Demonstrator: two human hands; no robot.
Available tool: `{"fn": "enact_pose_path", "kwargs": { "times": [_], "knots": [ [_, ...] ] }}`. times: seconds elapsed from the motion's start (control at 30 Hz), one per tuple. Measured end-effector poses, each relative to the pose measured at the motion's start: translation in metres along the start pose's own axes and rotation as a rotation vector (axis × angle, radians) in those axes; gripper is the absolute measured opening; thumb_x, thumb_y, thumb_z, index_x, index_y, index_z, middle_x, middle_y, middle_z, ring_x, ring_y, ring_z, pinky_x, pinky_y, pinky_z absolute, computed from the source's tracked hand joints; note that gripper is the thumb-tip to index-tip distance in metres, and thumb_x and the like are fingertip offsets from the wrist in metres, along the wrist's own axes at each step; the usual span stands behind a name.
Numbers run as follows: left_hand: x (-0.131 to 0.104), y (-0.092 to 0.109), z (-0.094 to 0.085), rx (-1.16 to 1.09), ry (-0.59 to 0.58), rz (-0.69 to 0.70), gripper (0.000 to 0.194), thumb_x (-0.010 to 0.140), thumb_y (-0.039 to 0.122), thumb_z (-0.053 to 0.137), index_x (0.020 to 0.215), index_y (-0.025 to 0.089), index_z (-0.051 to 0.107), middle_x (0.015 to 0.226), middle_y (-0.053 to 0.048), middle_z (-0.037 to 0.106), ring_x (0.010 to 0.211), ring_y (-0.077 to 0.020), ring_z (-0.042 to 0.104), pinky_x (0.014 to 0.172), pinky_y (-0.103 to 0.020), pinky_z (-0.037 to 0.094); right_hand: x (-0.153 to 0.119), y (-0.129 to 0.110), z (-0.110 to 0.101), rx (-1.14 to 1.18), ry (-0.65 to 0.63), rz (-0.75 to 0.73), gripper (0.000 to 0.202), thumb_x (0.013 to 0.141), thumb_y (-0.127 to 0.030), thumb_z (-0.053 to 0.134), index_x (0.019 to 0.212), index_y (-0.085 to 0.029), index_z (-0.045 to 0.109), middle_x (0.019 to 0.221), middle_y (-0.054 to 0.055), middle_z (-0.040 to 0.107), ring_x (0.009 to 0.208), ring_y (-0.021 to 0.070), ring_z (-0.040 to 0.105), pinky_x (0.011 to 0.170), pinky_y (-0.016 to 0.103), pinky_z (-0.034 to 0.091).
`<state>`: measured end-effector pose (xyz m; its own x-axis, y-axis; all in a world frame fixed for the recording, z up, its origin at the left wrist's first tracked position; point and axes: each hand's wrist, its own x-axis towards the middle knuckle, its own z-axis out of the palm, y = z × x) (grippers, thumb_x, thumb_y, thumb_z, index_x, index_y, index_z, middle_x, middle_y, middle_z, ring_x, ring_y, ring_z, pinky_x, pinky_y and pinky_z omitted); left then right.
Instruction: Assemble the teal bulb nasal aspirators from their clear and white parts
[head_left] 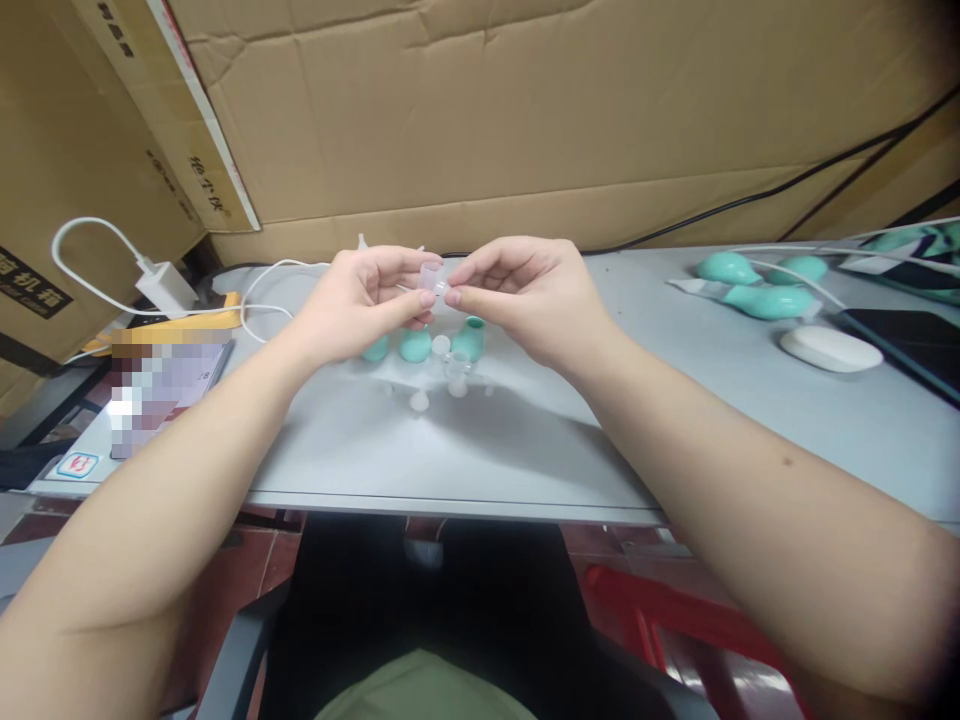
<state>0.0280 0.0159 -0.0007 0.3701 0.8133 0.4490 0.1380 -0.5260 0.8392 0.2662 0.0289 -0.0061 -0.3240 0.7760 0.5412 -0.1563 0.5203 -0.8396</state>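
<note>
Above the desk, my left hand (382, 293) pinches a small clear plastic cup (430, 276) between thumb and fingers. From the right, my right hand (517, 290) is closed at the cup's side, its fingertips on a small clear piece (441, 290) too small to make out fully. Under the hands stand several teal rubber bulbs, among them a middle bulb (415, 345) and a right bulb (469, 342). In front of them lie another clear cup (457, 366), a white disc (442, 346) and a small white cone-shaped tip (419, 401).
More teal bulbs (772, 301) lie at the right, one with a clear nozzle, near a white mouse-shaped object (831, 349) and a dark tablet-like object (907, 345). A white charger (166, 290) with its cable and a phone (169, 390) are at left. Cardboard (525, 120) walls the back.
</note>
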Motion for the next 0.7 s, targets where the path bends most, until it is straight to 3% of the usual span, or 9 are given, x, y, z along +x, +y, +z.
{"fn": "enact_pose_path", "kwargs": {
  "times": [0.27,0.5,0.7],
  "knots": [
    [0.0001,-0.0006,-0.0002,0.017,-0.023,0.026,0.045,0.092,0.04,0.1,0.128,0.016,0.086,0.104,-0.008,0.09,0.088,-0.0221,0.089,0.08,-0.034,0.077,0.0006,-0.0004,-0.0003,0.003,-0.007,-0.003,0.033,0.072,-0.042,0.115,0.081,-0.024,0.089,0.089,0.003,0.087,0.085,0.0216,0.082,0.083,0.039,0.074],
    [-0.0006,0.0005,-0.0005,0.008,-0.034,0.021,0.05,0.094,0.048,0.1,0.13,0.017,0.085,0.105,-0.008,0.09,0.088,-0.0226,0.089,0.082,-0.035,0.078,0.0015,-0.0012,-0.0005,0.024,-0.037,-0.009,0.044,0.068,-0.056,0.117,0.082,-0.025,0.089,0.09,0.004,0.087,0.084,0.0216,0.082,0.081,0.039,0.075],
    [-0.0015,0.0022,-0.0009,0.037,-0.029,0.006,0.051,0.095,0.049,0.099,0.132,0.017,0.086,0.111,-0.01,0.09,0.09,-0.0235,0.09,0.085,-0.037,0.079,0.0012,-0.0026,0.0,0.04,-0.033,0.016,0.048,0.066,-0.059,0.117,0.081,-0.024,0.088,0.091,0.004,0.087,0.082,0.02,0.081,0.081,0.037,0.074]
  ]
}}
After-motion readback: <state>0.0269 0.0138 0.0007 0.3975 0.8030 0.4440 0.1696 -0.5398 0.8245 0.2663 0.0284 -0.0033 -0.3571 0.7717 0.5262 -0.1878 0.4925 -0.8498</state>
